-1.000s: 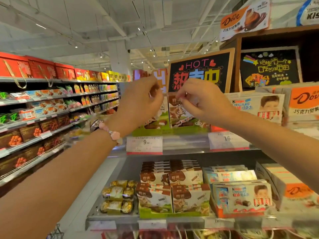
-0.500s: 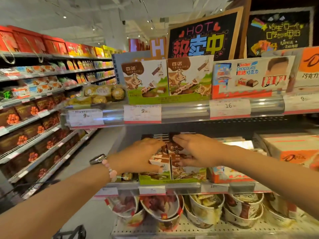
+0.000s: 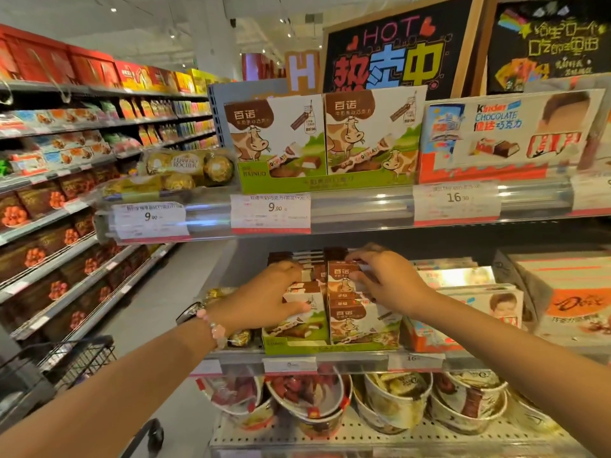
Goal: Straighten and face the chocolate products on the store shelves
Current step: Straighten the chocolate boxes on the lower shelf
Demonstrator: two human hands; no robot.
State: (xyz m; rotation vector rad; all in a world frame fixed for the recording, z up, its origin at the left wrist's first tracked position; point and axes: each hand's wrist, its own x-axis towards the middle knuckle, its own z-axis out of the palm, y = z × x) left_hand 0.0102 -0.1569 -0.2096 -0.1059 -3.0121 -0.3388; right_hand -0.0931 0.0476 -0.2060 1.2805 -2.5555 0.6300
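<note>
Now | both hands' fingers clamp cow-print boxes (image 3: 344, 279) | Kinder boxes (image 3: 476, 302) right | tubs (image 3: 390, 401) below

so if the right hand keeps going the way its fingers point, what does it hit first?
The right hand points left, already touching the raised cow-print chocolate box. Past that, probably the left hand; depth is unclear.

A supermarket aisle, long shelves (image 3: 363, 206) of boxed chocolate (image 3: 274, 140), printed price tags (image 3: 270, 213) clipped along shelf edges, chalkboard "HOT" promotion sign (image 3: 393, 51), wire shopping trolley (image 3: 76, 361) lower left
</note>
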